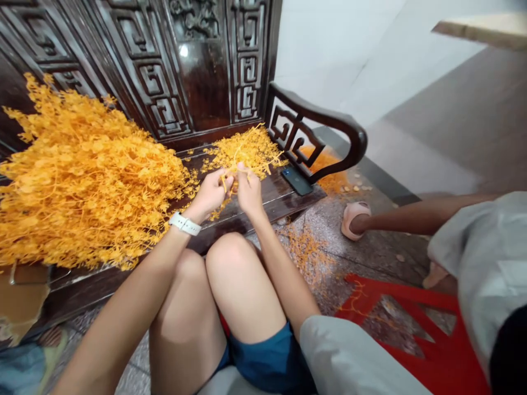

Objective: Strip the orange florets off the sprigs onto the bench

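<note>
My left hand (211, 193), with a white watch on its wrist, is closed with the fingertips pinching a thin yellow sprig (224, 181). Beside it, my right hand (249, 191) pinches the same yellow strands, thumb on top. Whether both hands hold one sprig or two I cannot tell. Just beyond my fingers, a small pile of yellow pieces (251, 145) lies on the dark wooden bench (263, 200). A big heap of bushy yellow artificial-looking sprigs (86, 181) covers the bench to the left.
A phone (297, 181) lies by the bench's carved armrest (358, 137). Orange bits (307, 252) are scattered on the floor, with an orange pile (325, 167) behind the armrest. Another person's leg (403, 214) and a red plastic stool (436, 340) are at right. Cardboard (24, 299) sits at lower left.
</note>
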Available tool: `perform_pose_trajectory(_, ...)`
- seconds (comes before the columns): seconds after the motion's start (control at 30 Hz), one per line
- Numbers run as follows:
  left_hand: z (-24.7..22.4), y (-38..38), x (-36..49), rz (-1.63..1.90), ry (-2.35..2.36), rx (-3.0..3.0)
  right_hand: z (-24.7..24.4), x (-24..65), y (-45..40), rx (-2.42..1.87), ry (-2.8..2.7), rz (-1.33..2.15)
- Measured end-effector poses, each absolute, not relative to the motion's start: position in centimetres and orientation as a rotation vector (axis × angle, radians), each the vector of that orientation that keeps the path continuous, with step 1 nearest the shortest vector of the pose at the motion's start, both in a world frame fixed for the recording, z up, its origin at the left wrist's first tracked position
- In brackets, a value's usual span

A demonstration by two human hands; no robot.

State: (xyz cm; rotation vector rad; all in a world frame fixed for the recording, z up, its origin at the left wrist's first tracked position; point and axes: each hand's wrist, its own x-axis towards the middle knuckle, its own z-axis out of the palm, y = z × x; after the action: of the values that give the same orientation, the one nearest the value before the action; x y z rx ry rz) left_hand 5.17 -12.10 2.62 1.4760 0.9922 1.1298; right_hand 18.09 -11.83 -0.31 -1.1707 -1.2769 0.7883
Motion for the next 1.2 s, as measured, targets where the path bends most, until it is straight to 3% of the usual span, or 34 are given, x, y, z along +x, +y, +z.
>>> perform_pose_trajectory(0.27, 1.8, -12.0, 5.4, 1.219, 0.969, 1.483, -0.4, 18.4, -12.5, -1.237, -1.442, 0.722)
perform_pose_trajectory(0.6, 3.0, -12.3, 5.3, 1.149, 0.822, 1.224, 0.7, 17.6, -12.5, -0.922, -0.98, 1.391)
perform_pose_trajectory(0.93, 4.0, -12.9, 5.2, 1.003, 0.742, 1.245, 1.7, 17.8, -12.6, -0.905, -0.957, 1.48)
perform_pose_trajectory(1.03, 3.9, -12.5, 4.5, 1.004, 0.798, 1.416, 1.6, 18.1, -12.5, -0.947, -1.019, 1.402)
perform_pose_trajectory(1.2, 3.8, -12.1, 3.5, 0.98, 0.914, 1.821, 1.1, 18.6, -12.4, -0.925, -1.208, 0.981)
